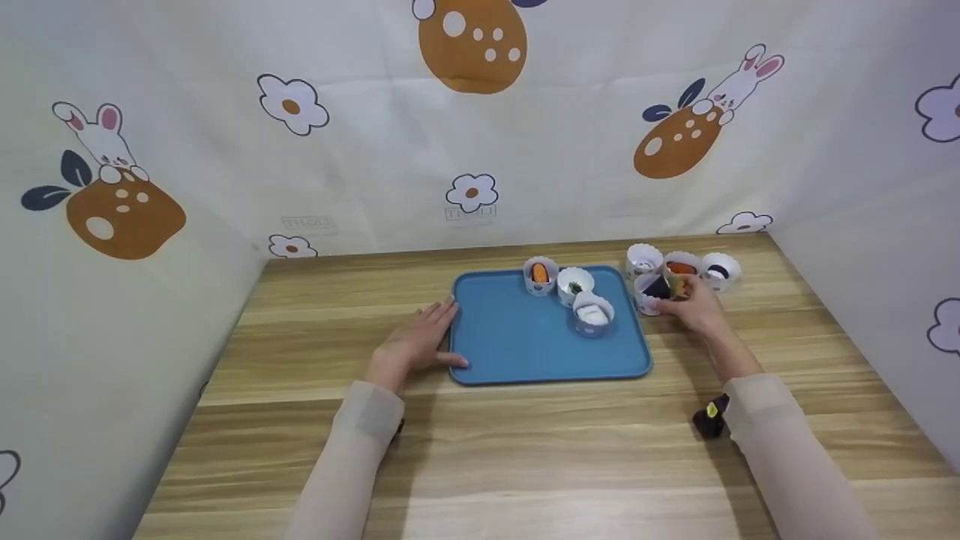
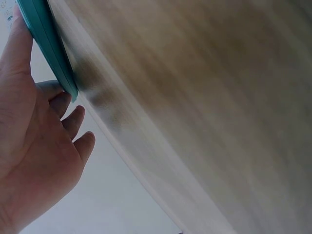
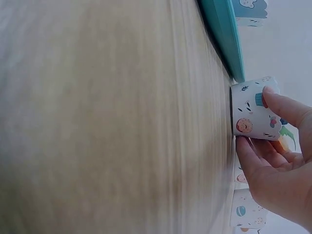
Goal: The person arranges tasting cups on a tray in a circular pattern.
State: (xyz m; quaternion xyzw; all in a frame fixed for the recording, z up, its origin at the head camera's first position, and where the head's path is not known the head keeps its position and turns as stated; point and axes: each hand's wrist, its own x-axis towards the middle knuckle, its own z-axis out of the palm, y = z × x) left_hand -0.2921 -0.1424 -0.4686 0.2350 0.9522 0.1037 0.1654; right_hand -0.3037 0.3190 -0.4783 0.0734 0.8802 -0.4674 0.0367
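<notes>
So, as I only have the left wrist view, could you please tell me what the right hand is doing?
Observer: The right hand grips a cup just right of the tray.
Operator: Thank you. Does anything stand on the tray?
Observer: Yes, three cups, towards its far right part.
Operator: And could you see into the cup being gripped?
Observer: It has something dark in it; exactly what, I cannot tell.
</notes>
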